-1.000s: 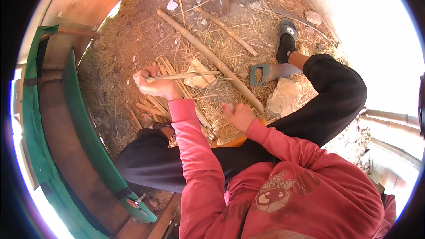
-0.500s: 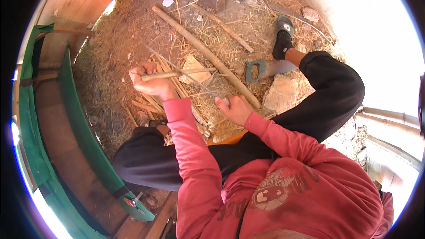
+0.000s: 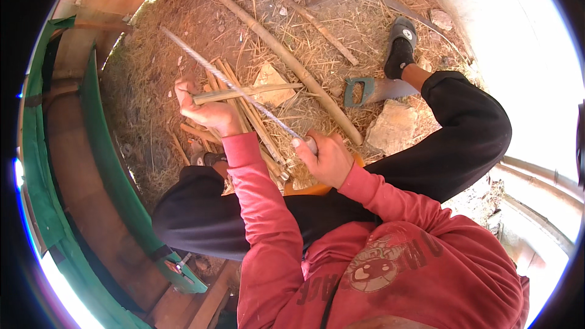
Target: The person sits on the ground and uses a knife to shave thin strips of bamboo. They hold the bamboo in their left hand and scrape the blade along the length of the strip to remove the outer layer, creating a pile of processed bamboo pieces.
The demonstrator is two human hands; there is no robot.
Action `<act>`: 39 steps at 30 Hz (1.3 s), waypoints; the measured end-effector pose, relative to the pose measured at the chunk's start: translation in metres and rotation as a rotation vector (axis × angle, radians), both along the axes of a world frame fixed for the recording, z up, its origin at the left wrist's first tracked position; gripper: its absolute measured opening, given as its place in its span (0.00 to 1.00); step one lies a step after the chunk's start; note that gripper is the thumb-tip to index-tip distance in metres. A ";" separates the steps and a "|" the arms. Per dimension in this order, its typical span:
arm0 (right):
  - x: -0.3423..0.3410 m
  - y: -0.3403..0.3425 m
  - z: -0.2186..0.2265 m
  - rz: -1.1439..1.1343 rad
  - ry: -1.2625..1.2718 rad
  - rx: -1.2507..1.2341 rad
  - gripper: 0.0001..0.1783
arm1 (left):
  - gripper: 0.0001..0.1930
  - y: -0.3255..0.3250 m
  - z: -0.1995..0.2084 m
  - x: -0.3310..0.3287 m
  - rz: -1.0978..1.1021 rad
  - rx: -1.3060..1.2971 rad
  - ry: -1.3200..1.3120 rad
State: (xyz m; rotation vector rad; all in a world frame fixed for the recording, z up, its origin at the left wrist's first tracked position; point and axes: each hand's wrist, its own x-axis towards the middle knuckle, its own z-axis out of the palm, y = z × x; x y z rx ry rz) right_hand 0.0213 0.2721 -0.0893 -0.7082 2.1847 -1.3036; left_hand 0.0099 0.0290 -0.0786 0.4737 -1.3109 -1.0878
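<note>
My left hand (image 3: 207,108) is closed around one end of a split wooden strip (image 3: 268,88), which points right across the ground. In my right hand (image 3: 329,157) is the handle of a long, thin grey metal tool (image 3: 210,64); whether it is a blade seen edge-on or a rod I cannot tell. The tool slants up to the left and crosses over the strip; whether the two touch is unclear. Beneath my left hand lies a pile of split wooden strips (image 3: 261,125), with a flat pale stone (image 3: 268,79) beside it.
A long pole (image 3: 286,61) lies diagonally beyond the strips, with a thinner stick (image 3: 317,27) farther off. A handsaw (image 3: 358,92) rests near my outstretched foot, next to a large stone (image 3: 393,127). A green-edged wooden frame (image 3: 100,140) stands at left, a pale wall (image 3: 506,36) at right.
The metal tool has swung away from me, its tip now farther up and left. My right hand has turned with it. My left hand keeps the strip in nearly the same place.
</note>
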 end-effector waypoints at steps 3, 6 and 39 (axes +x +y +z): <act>-0.010 0.001 -0.027 -0.031 -0.096 0.224 0.34 | 0.12 0.004 0.005 0.001 -0.038 0.278 0.094; -0.025 0.014 -0.035 -0.052 -0.112 0.313 0.33 | 0.11 -0.001 0.001 0.009 -0.006 0.169 0.060; 0.002 0.010 0.008 -0.097 -0.084 -0.060 0.30 | 0.10 0.009 0.004 -0.009 0.128 0.336 0.142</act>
